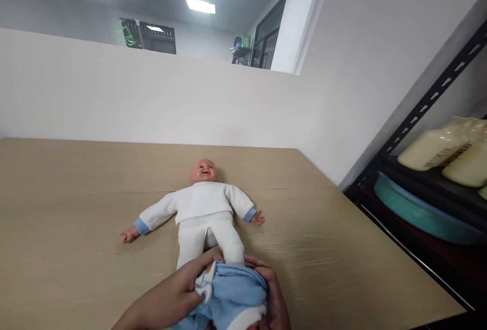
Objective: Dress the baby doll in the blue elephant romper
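Note:
A baby doll (205, 203) in a white long-sleeved top with blue cuffs and white leggings lies on its back on the wooden table (95, 177), head away from me and arms spread. Light-blue doll pants (239, 289) with a white hem and a white patch are around its lower legs. My left hand (186, 284) grips the waistband on the left, thumb over the cloth. On the right side, my right hand (270, 284) is closed on the same waistband, its fingers partly behind the fabric. The doll's feet are mostly hidden by the cloth.
A white wall (152, 96) with a window above it borders the table's far edge. To the right stands a black metal shelf (429, 96), holding cream-coloured bottles (437, 147) and a teal basin (422, 213) below them.

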Motion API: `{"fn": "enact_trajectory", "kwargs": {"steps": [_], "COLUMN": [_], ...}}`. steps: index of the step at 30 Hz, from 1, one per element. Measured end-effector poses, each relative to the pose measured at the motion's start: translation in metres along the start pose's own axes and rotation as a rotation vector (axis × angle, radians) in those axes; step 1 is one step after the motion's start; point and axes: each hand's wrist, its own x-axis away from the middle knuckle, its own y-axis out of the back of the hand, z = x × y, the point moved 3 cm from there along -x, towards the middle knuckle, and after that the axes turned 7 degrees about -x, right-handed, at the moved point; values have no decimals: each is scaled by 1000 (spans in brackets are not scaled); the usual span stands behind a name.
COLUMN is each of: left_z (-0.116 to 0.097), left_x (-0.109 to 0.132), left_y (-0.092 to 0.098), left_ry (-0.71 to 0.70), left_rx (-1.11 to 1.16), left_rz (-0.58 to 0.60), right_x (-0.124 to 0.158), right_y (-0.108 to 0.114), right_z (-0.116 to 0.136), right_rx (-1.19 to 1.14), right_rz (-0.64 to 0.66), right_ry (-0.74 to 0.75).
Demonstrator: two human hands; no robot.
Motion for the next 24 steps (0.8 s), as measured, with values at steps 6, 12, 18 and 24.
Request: {"fn": "enact_trajectory", "kwargs": {"steps": [6, 12, 18, 24], "left_z": [1, 0, -2, 3], "left_x": [3, -1, -2, -3], "left_y": [-6, -1, 1, 0], "left_ry": [71, 30, 7, -21], "left_rx": [-28, -56, -30, -30], "left_rz": [-60, -74, -170, -344], "right_x": [-5, -24, -44, -44], "right_y": [11, 6, 6, 8], "right_z": [-33, -10, 2, -2], "right_rx": [35, 69, 4, -82], "right_rz": [48, 190, 317, 281], "right_ry": [-91, 34, 16, -132]}}
